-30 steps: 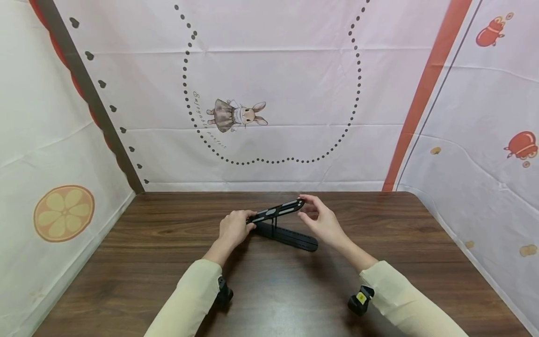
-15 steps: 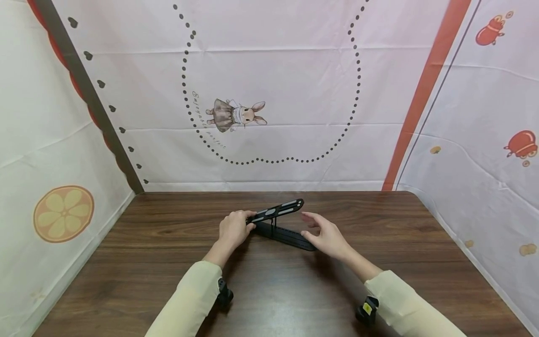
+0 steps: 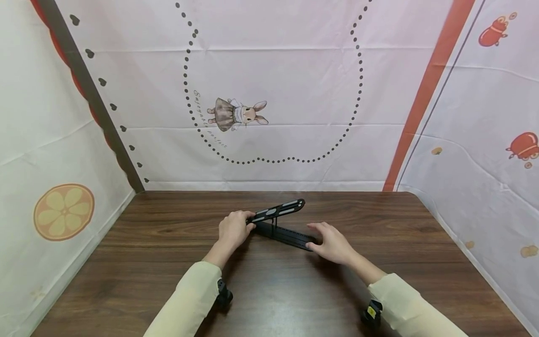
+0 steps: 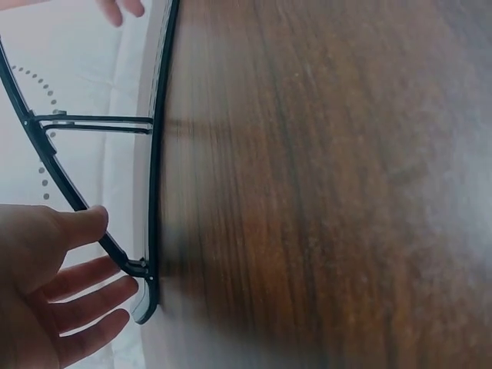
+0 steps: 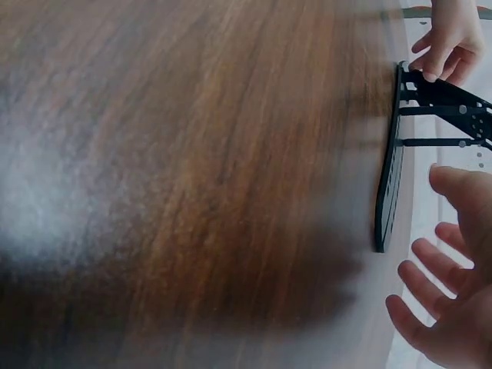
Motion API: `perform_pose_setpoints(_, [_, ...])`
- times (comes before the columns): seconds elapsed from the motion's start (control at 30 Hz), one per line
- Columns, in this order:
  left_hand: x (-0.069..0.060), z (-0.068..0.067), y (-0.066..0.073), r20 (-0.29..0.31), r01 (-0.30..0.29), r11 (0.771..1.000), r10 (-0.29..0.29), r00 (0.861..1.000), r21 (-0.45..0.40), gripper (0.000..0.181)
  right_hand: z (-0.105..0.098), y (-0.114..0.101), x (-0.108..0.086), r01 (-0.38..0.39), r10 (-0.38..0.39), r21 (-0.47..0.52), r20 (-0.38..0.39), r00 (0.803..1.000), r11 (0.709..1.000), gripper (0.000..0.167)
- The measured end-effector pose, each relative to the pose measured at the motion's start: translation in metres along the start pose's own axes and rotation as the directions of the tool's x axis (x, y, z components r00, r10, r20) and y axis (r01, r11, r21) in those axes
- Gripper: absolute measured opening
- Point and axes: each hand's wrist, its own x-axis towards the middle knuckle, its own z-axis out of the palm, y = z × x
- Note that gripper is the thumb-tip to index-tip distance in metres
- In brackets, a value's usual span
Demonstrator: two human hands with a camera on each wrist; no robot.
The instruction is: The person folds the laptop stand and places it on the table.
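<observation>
A black folding laptop stand (image 3: 288, 236) rests on the table, its upper arm (image 3: 278, 211) raised at a slant with grey pads along it. Thin struts (image 4: 100, 123) prop that arm above the base. My left hand (image 3: 233, 229) holds the stand at its hinged left end; in the left wrist view the thumb presses on the arm and the fingers curl near the hinge. By the right end of the base is my right hand (image 3: 332, 244), fingers loosely bent and spread. The right wrist view shows nothing in its grasp. Contact with the base cannot be told.
The dark wood-grain table (image 3: 269, 290) ends in front of a printed white cloth backdrop (image 3: 294, 93), with similar cloth on both sides. A small black camera sits on each wrist, the left camera (image 3: 224, 295) and the right camera (image 3: 372, 313).
My right hand has left the raised end of the upper arm and moved down and right to the end of the base. The left hand and stand look unmoved.
</observation>
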Motion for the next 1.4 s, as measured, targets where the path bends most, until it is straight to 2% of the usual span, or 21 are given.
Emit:
perform_pose_setpoints(0.2, [-0.0017, 0.0015, -0.0036, -0.016, 0.004, 1.0, -0.004, 1.0, -0.012, 0.027, -0.0001, -0.0014, -0.0036, -0.02, 0.023, -0.087, 0.037, 0.999, 0.996, 0.047])
perform_pose_setpoints(0.43, [-0.0036, 0.0006, -0.0037, -0.016, 0.007, 1.0, -0.008, 1.0, -0.026, 0.027, 0.003, 0.0001, -0.0033, -0.004, 0.014, -0.176, 0.059, 0.998, 0.984, 0.044])
perform_pose_setpoints(0.97, [-0.003, 0.0044, -0.0035, -0.053, -0.017, 0.999, 0.015, 0.998, -0.033, 0.026, 0.0048, -0.0008, -0.003, 0.01, 0.0, -0.183, 0.054, 0.999, 0.983, 0.033])
perform_pose_setpoints(1.1, [-0.0028, 0.0046, -0.0032, -0.047, -0.02, 0.999, 0.018, 0.999, -0.05, 0.026, 0.0041, -0.0013, -0.0056, 0.041, -0.032, -0.187, 0.048, 0.998, 0.982, 0.032])
perform_pose_setpoints(1.27, [-0.0024, 0.0064, -0.0045, -0.059, -0.03, 0.998, 0.027, 0.998, -0.063, 0.026, 0.0047, -0.002, -0.0086, 0.108, -0.104, -0.24, 0.031, 0.994, 0.965, 0.033])
perform_pose_setpoints(1.4, [-0.0022, 0.0074, -0.0052, -0.071, -0.039, 0.996, 0.033, 0.997, -0.08, 0.026, 0.0049, -0.0032, -0.0108, 0.126, -0.122, -0.247, 0.03, 0.992, 0.961, 0.033])
